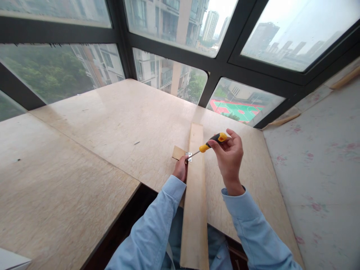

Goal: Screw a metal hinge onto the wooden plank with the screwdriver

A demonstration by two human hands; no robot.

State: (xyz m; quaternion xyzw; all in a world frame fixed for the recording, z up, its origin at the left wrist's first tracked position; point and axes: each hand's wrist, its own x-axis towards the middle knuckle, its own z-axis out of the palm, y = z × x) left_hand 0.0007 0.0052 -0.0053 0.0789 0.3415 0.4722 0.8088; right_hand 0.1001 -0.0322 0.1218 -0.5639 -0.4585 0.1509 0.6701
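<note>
A yellow and black screwdriver (pixel 215 141) is held by its handle in my right hand (pixel 231 159), with the fingers closed around it. Its shaft slants down to the left, and the tip meets a small metal hinge (pixel 189 156) on a long wooden board (pixel 196 202). My left hand (pixel 180 168) is closed at the board's left edge, its fingertips at the hinge. Just beyond those fingers a small wooden piece (pixel 178 152) sticks out to the left. What exactly the left fingers grip is partly hidden.
The board lies on a beige stone countertop (pixel 112 123) and overhangs its front edge towards me. A small thin metal bit (pixel 137 143) lies to the left. Dark-framed windows (pixel 174 56) close off the back, a flowered wall (pixel 317 180) the right. A white box corner (pixel 14 259) shows lower left.
</note>
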